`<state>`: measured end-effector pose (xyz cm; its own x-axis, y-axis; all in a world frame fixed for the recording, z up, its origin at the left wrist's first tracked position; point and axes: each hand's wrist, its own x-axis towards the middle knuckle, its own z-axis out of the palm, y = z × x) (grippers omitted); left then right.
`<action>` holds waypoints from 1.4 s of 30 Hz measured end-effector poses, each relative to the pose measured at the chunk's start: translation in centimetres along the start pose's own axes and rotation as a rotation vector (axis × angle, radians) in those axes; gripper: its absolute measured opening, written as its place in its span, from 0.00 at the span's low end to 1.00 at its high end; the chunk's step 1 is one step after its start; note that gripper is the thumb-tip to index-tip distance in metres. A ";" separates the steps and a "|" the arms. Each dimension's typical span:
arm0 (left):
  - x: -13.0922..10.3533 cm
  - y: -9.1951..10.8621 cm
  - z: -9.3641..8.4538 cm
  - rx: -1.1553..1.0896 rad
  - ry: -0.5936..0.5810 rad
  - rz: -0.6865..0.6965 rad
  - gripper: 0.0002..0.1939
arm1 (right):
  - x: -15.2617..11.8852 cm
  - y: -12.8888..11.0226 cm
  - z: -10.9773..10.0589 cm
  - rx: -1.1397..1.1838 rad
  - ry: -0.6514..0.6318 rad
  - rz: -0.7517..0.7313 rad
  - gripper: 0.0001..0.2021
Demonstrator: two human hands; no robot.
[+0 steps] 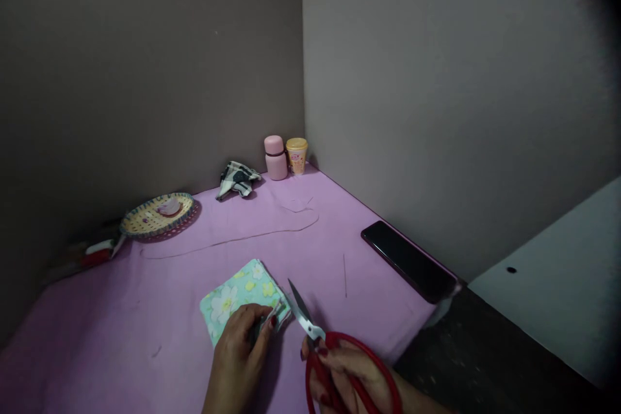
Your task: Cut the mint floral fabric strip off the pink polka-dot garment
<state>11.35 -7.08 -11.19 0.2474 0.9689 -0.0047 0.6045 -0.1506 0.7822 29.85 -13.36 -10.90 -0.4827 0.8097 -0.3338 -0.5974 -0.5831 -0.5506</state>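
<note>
My left hand (pixel 241 343) pinches the near right edge of a mint-green floral cloth (pixel 228 301) with white and yellow flowers. The cloth looks layered and lies on the purple table cover (pixel 169 310). Red-handled scissors (pixel 352 343) are in my right hand (pixel 347 369), its fingers wrapped in the handle loops. The metal blades point up and left, close beside the right edge of the cloth. Whether the blade tips touch the cloth I cannot tell.
A long thread (pixel 242 239) curves across the cover, and a short thread piece (pixel 345 276) lies right. A phone (pixel 407 261) rests along the right edge. Farther back stand a woven basket (pixel 145 218), a checked cloth (pixel 237 179), a pink flask (pixel 276 158) and a yellow-lidded cup (pixel 297 156).
</note>
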 end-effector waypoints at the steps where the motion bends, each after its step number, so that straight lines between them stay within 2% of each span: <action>1: 0.1 -0.4 0.1 0.006 0.009 0.002 0.12 | -0.2 0.2 -0.3 -0.004 -0.014 -0.013 0.13; 3: 0.1 -1.0 0.3 0.021 0.033 0.000 0.09 | -0.8 0.3 -0.6 -0.034 -0.062 -0.023 0.14; 7: 0.1 -1.3 0.5 0.019 0.055 0.031 0.04 | -1.6 -0.3 -0.4 -0.029 -0.008 0.035 0.15; 12: -0.1 -0.8 0.4 -0.057 0.029 0.000 0.11 | -1.5 -0.7 -0.2 -0.040 -0.042 0.059 0.17; 15: -0.2 -0.5 0.2 -0.049 0.044 -0.031 0.15 | -1.2 -0.8 -0.1 -0.008 -0.042 0.136 0.17; 22: -0.1 -0.3 0.2 0.063 0.025 -0.004 0.16 | -1.1 0.0 -0.7 0.105 -0.046 0.143 0.17; 26: 0.1 -0.4 0.3 0.081 0.028 0.022 0.14 | -1.3 -0.1 -1.0 0.075 -0.113 0.113 0.16; 32: -0.1 -0.7 0.5 0.033 0.090 -0.048 0.16 | -1.5 -1.0 -0.2 0.030 -0.061 0.146 0.14; 36: -0.3 -0.9 0.4 -0.010 0.097 -0.107 0.16 | -1.1 -1.2 0.2 -0.026 -0.087 0.151 0.11; 42: -0.5 0.0 0.4 0.018 0.105 -0.064 0.15 | -1.2 -1.4 0.7 -0.002 -0.062 0.184 0.14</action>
<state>11.55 -7.67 -11.46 0.1272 0.9918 0.0118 0.6305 -0.0900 0.7710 30.83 -13.60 -9.25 -0.6226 0.6835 -0.3811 -0.4942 -0.7210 -0.4857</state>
